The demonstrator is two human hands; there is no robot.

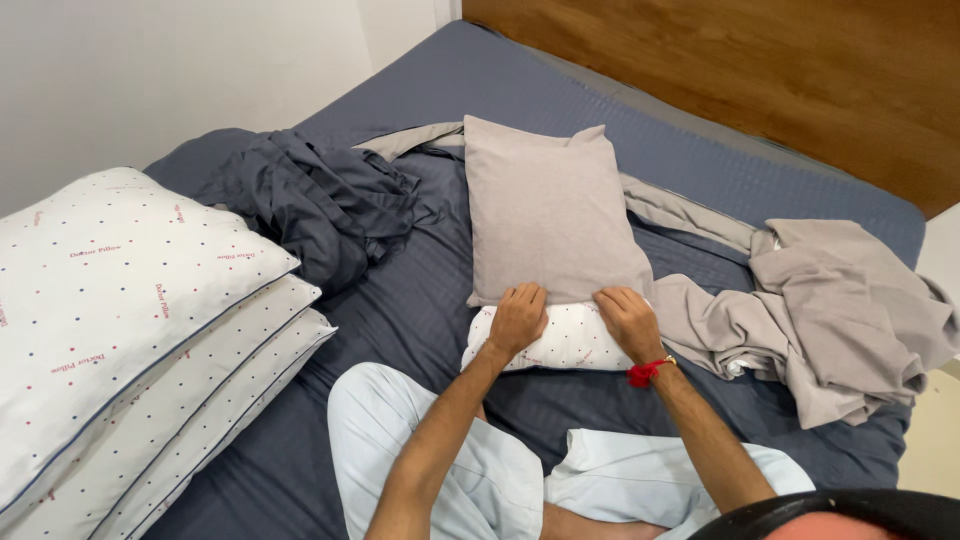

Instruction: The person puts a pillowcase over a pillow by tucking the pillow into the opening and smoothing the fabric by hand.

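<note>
A pillow lies in front of me on the dark blue bed. Most of it sits inside a taupe grey pillowcase (550,210); its near end, white with small dots (565,340), sticks out. My left hand (518,318) grips the open edge of the pillowcase on the left. My right hand (630,322), with a red thread at the wrist, grips the same edge on the right. Both hands press on the exposed pillow end.
Three bare dotted pillows (130,320) are stacked at the left. A crumpled dark blue sheet (310,205) lies behind them, and a bunched grey sheet (830,310) at the right. A wooden headboard (750,70) stands at the back. My knees in pale trousers (440,450) rest on the bed.
</note>
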